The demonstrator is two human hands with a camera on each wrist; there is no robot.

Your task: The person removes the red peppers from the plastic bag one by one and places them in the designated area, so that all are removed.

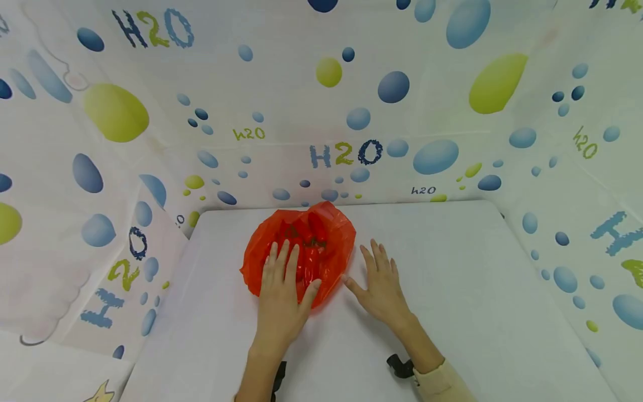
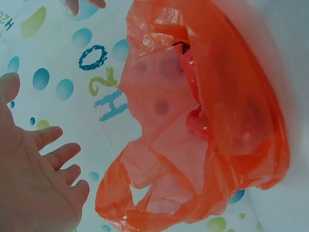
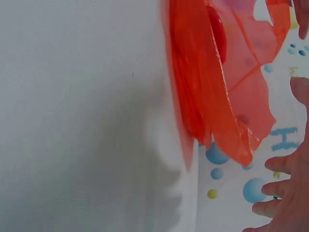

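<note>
An orange-red plastic bag [image 1: 261,245] sits on the white table with its mouth spread wide. Inside lie several glossy red peppers [image 1: 311,262] with dark green stems; in the left wrist view one pepper [image 2: 197,123] shows past the bag's edge. My left hand [image 1: 282,296] is over the near left part of the bag, palm down, fingers straight, apart from the film in the left wrist view. Just right of the bag hovers my right hand [image 1: 383,287], fingers spread and holding nothing. The right wrist view shows a gap between that hand [image 3: 289,188] and the bag [image 3: 207,87].
The white table [image 1: 452,279] extends on both sides of the bag. Behind and beside it hangs a white curtain [image 1: 281,72] printed with blue and green drops and lettering. Black straps or mounts [image 1: 400,367] show at the wrists.
</note>
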